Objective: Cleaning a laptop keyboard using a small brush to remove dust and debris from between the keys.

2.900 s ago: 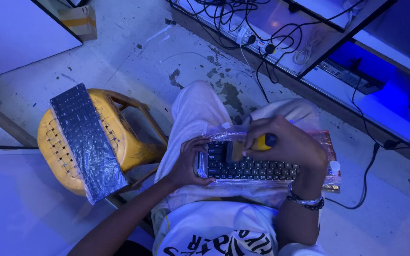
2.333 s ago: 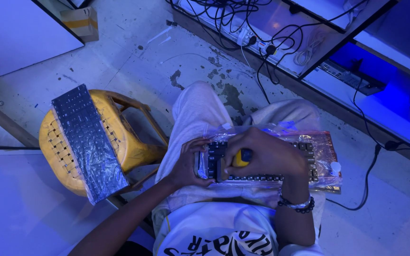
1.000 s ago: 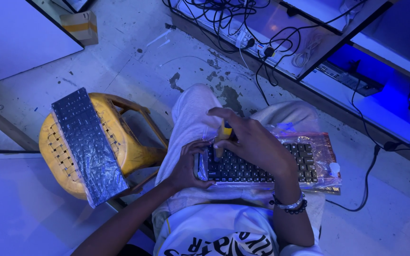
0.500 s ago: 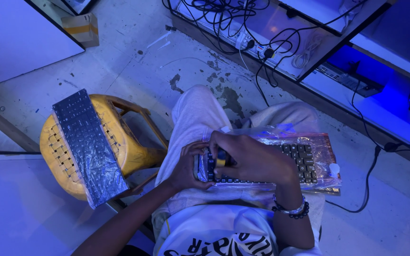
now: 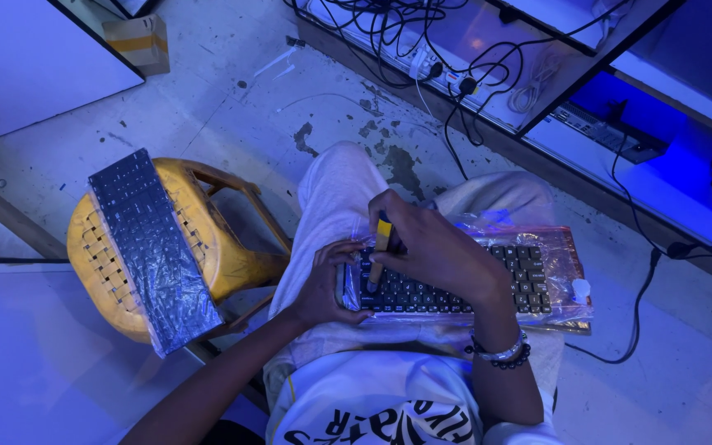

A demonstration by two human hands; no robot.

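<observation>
The black keyboard [image 5: 455, 280] lies across our lap, half inside a clear plastic bag [image 5: 554, 264]. Our right hand [image 5: 434, 251] is clamped on a yellow-handled tool [image 5: 381, 247], its tip down among the keys near the left end. Our left hand [image 5: 323, 284] grips that left edge, fingers curled under. To do this well, we judge, we should keep the board pinned flat and the tool low, working one key at a time. A second wrapped keyboard [image 5: 154, 247] rests on the yellow stool [image 5: 224, 247] beside us; cables [image 5: 422, 49] trail along the floor ahead.
</observation>
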